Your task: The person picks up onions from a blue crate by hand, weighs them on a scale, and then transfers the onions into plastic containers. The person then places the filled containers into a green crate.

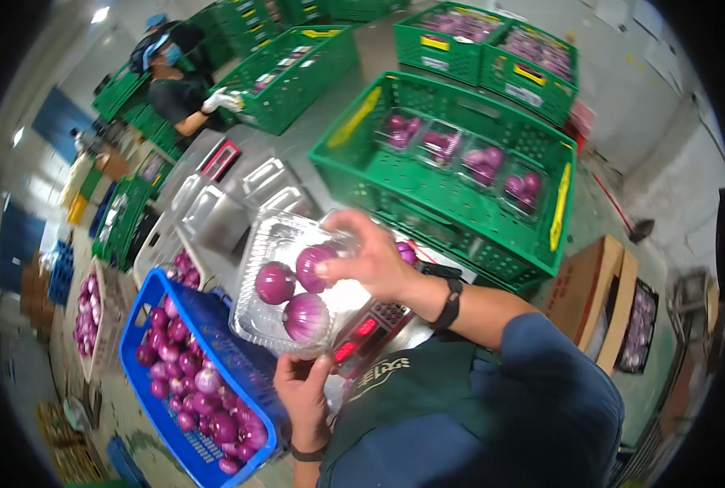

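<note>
A clear plastic clamshell box [257, 321] is tilted in front of me with three peeled red onions [306, 317] in it. My left hand [304, 394] pinches the box's near edge between thumb and fingers. My right hand [371, 256] reaches over the far side of the box, its thumb against the upper right onion [312, 262] and its fingers curled around that onion's far side. Partly hidden under the box is a red digital scale [371, 333] with lit red figures. Another onion [406, 253] shows behind my right wrist.
A blue basket [208, 301] full of red onions stands at left. Beyond the scale, a green crate [444, 203] holds several filled boxes. Empty clamshells [208, 211] are stacked behind my box. A gloved co-worker [180, 89] stands at another green crate [289, 93]. Cardboard [582, 297] is at right.
</note>
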Available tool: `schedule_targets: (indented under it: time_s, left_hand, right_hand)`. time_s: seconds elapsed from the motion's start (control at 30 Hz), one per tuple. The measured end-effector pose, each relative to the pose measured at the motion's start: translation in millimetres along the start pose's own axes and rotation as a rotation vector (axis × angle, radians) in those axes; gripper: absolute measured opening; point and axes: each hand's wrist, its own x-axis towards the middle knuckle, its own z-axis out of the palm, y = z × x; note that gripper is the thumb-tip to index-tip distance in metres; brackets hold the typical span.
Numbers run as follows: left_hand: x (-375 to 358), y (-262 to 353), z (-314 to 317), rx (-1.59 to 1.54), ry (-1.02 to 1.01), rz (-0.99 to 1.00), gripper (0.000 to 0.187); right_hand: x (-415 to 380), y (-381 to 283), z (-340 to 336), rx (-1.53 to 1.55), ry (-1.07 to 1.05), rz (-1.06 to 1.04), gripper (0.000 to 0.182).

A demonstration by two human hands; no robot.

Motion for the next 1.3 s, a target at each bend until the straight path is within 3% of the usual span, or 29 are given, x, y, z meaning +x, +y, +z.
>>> schedule_targets:
  time_s: [0.17,0.23,0.37,0.4,0.43,0.47,0.5,0.57,0.63,0.67,0.77,0.8,0.83,0.9,1.0,1.2,1.3]
  left_hand:
    - [-1.9,31.4,-34.8,0.173,0.116,0.188,0.017]
    - [-7.9,39.2,-71.8,0.255,0.232,0.271,0.012]
    - [-32.8,41.0,-144.9,0.404,0.649,0.263,0.009]
    - [-41.9,39.8,-167.0,0.444,0.688,0.248,0.012]
    - [-57.4,41.7,-186.8,0.489,0.725,0.100,0.028]
    - [-67.7,45.2,-184.3,0.700,0.779,0.106,0.025]
    - [-73.4,47.2,-178.9,0.910,0.825,0.112,0.024]
    - [-93.8,34.1,-196.4,1.115,0.853,-0.104,0.029]
    - [-95.9,38.3,-171.5,1.298,0.826,-0.173,0.034]
    - [-96.6,40.2,-159.3,1.387,0.817,-0.210,0.037]
    - [-86.7,40.1,-144.4,1.362,0.925,-0.268,0.042]
    - [-84.8,38.5,-145.9,1.332,0.945,-0.305,0.042]
    - [-84.1,35.8,-150.8,1.302,0.961,-0.340,0.041]
    - [-82.8,33.1,-156.8,1.282,0.980,-0.385,0.041]
    - [-83.4,30.2,-160.4,1.308,0.995,-0.405,0.041]
    - [-89.7,18.3,-178.6,1.278,1.004,-0.357,0.041]
    - [-89.6,19.7,-176.7,1.255,0.996,-0.370,0.041]
  right_hand:
    - [50.6,-26.4,-54.5,-0.083,0.263,-0.247,0.052]
    - [69.0,-55.8,-80.5,0.042,0.385,-0.201,0.054]
    - [129.4,-52.9,-178.6,-0.194,0.676,-0.222,0.065]
    - [136.4,-45.2,-195.7,-0.345,0.736,-0.175,0.066]
    - [143.6,-38.5,-210.5,-0.498,0.794,-0.129,0.066]
    - [149.8,-26.8,-224.5,-0.652,0.852,-0.081,0.067]
    - [156.8,-10.2,-238.3,-0.684,0.846,-0.022,0.063]
    - [173.7,32.0,-266.2,-0.753,0.827,0.095,0.054]
    - [193.1,64.7,-277.6,-0.459,0.742,0.178,0.057]
    - [199.4,69.3,-275.1,-0.401,0.659,0.224,0.070]
    - [213.0,52.4,-225.6,-0.564,0.684,0.452,0.085]
    - [236.5,105.7,-273.2,-1.029,0.617,0.324,0.094]
    - [230.2,109.1,-257.2,-1.181,0.550,0.293,0.094]
    - [226.8,124.9,-247.9,-1.365,0.223,0.331,0.094]
    - [225.0,133.0,-225.0,-1.586,0.161,0.430,0.094]
    - [229.2,88.7,-196.5,-1.636,0.052,0.486,0.069]
    - [234.9,78.4,-180.5,-1.375,0.146,0.024,0.054]
